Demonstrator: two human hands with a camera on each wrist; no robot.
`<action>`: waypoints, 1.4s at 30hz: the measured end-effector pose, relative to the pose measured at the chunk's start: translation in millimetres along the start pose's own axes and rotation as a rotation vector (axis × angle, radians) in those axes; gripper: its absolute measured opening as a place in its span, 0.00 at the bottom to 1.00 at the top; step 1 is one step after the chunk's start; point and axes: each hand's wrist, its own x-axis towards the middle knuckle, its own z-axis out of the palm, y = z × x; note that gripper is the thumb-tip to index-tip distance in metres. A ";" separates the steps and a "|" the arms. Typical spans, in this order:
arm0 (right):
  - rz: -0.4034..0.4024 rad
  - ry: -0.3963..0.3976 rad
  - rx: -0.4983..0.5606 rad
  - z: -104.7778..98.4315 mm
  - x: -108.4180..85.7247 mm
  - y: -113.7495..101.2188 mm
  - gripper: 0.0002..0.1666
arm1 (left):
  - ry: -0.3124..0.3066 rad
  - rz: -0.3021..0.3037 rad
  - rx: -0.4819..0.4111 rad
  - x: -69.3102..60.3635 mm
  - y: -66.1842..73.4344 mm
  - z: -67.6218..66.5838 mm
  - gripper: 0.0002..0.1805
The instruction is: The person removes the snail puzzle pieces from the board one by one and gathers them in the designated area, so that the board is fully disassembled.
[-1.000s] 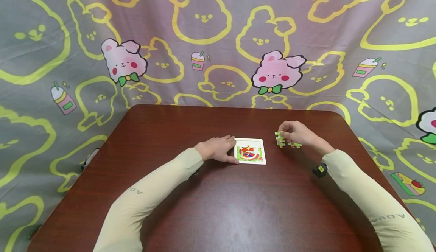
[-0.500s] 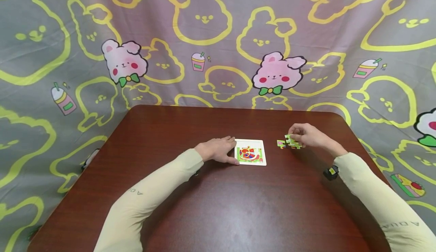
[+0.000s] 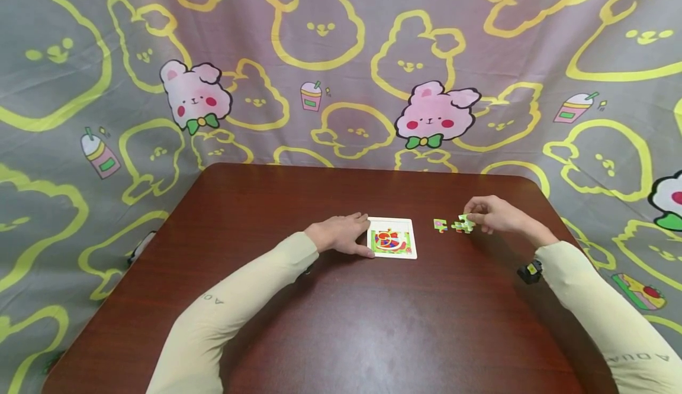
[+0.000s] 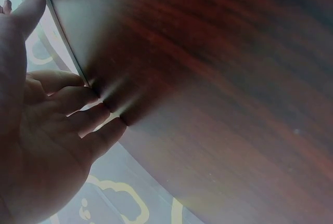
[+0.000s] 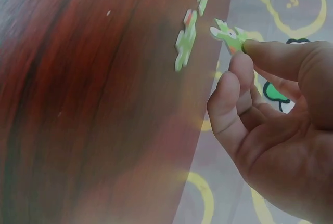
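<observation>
1. Left hand [image 3: 341, 233], fingers extended, rests at the left edge of the puzzle tray [image 3: 396, 224] (its far strip unfilled).
2. Loose pieces [image 3: 440, 225] lie on the worktop [image 3: 341, 323], right of the tray.
3. Right hand [image 3: 495, 213], pinching a puzzle piece [image 5: 229, 34], has shifted farther from the tray, apparently leaving placement ahead.

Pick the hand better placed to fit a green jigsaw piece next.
Probably the right hand: it pinches a green, knobbed jigsaw piece, while the left hand touches the edge of the white, square puzzle tray.
</observation>
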 end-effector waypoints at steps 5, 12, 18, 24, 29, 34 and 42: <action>0.020 -0.022 0.005 -1.4 -4.1 4.8 0.10 | -0.004 -0.004 -0.005 -1.0 0.3 -0.3 0.52; 0.030 -0.023 0.010 -3.3 -8.1 14.6 0.07 | -0.011 -0.006 -0.012 -1.9 1.2 -0.2 0.52; 0.062 -0.018 -0.018 -6.3 -11.2 24.7 0.07 | -0.014 -0.003 -0.003 -1.5 0.7 -0.2 0.52; 0.080 -0.031 -0.025 -6.4 -10.5 32.3 0.07 | -0.003 0.003 0.003 -0.5 -0.2 0.9 0.51; 0.101 -0.035 -0.018 -4.4 -8.5 33.7 0.08 | 0.007 0.010 -0.002 -0.4 -0.3 1.3 0.50; 0.120 -0.032 -0.024 -3.4 -6.7 32.5 0.08 | 0.008 0.007 -0.004 -0.1 -0.9 1.2 0.51; 0.132 -0.020 -0.033 -3.3 -3.8 35.4 0.08 | 0.005 0.008 -0.004 0.2 -1.1 0.5 0.51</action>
